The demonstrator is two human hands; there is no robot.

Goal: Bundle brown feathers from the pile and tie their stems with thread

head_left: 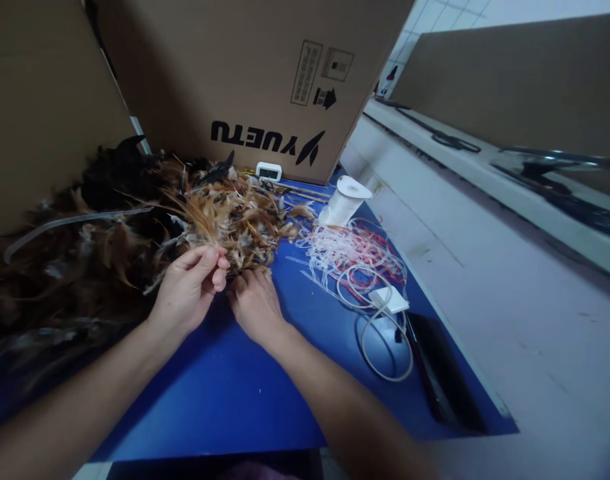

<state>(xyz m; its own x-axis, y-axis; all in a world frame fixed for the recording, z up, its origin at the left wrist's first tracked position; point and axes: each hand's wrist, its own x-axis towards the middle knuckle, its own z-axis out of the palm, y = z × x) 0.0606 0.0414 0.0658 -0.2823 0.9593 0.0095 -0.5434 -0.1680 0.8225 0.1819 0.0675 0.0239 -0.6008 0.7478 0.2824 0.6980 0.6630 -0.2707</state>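
My left hand (192, 283) is closed in a pinch on the ends of a few brown feathers (202, 217), which fan up and away from its fingertips. Just to its right, my right hand (255, 300) reaches into the near edge of a pile of brown feathers (249, 213). Its fingers are curled down, and their tips are hidden among the feathers. A larger heap of brown and black feathers (99, 260) spreads over the left of the blue table (209, 393).
Cardboard boxes (185, 73) stand behind. At the right are a white spool (345, 200), tangled white and red strips (355, 250), a looped cable (409, 363), a white adapter (389, 300) and a dark flat device (447, 373). A small white display (269, 172) sits behind the pile.
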